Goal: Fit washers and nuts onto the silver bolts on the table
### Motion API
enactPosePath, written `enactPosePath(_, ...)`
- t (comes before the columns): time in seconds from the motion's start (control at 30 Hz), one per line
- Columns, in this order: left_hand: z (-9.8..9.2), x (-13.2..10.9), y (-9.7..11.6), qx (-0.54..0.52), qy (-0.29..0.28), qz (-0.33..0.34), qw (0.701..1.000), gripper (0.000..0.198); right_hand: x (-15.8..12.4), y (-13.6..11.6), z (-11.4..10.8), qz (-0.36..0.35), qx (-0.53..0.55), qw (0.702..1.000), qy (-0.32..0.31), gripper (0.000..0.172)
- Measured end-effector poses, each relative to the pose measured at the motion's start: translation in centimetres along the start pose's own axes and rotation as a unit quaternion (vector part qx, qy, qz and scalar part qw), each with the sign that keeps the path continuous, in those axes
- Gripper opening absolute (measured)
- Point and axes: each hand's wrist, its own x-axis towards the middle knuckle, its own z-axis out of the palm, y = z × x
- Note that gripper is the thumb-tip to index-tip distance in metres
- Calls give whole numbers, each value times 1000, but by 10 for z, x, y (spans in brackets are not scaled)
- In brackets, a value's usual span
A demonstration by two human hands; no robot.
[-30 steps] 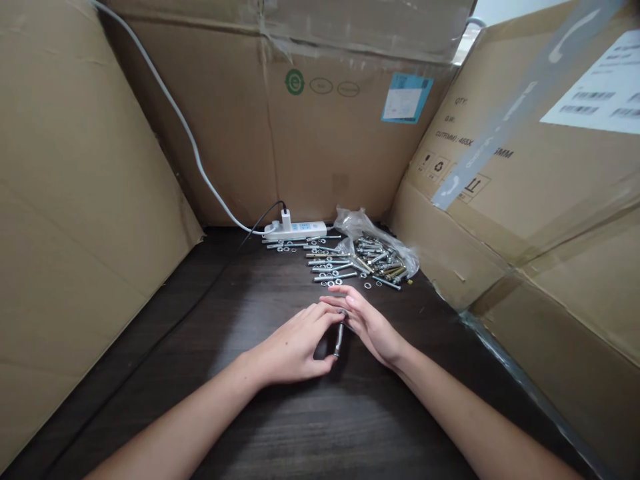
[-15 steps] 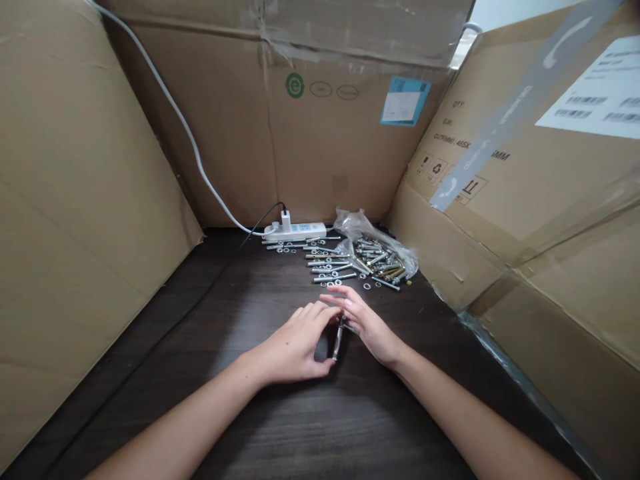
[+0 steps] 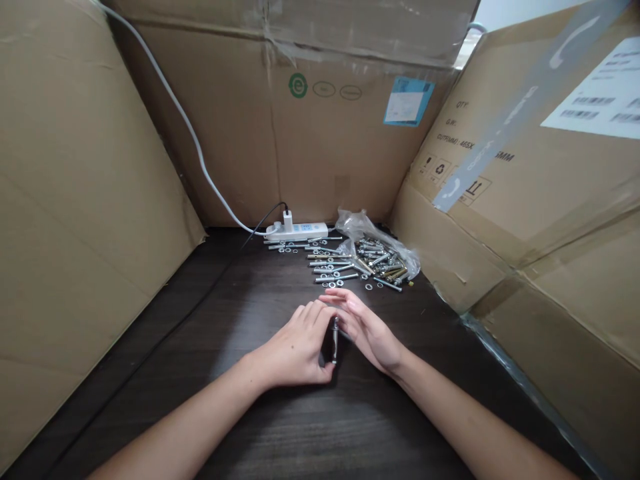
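Steel bolt [image 3: 335, 339] between cupped left hand [image 3: 295, 347], right hand [image 3: 367, 330].

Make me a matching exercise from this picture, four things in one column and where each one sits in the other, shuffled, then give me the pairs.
Things:
1. bolt
2. power strip
3. plastic bag
4. blue label

Places:
A. stuck on the back cardboard wall
B. between the left hand and right hand
C. on the table by the back wall, white cable plugged in
D. crumpled behind the pile of bolts, right of the strip

Pairs: 1-B, 2-C, 3-D, 4-A
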Motion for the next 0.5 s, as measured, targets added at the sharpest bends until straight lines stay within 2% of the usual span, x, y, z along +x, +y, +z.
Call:
enactPosePath(0.07,-1,0,0,3,25,-4,1000,60,4,3,-4,-1,-59,998,23,27)
enactPosePath(0.17,-3,1,-1,7,45,-11,999,61,9,7,-9,-1,-115,993,14,22)
enactPosePath(0.37,-3,1,-3,16,43,-10,999,62,9,5,-8,5,-70,998,0,23)
enactPosePath(0.5,-4,1,-6,14,86,0,996,61,6,3,-5,36,-30,999,-6,26)
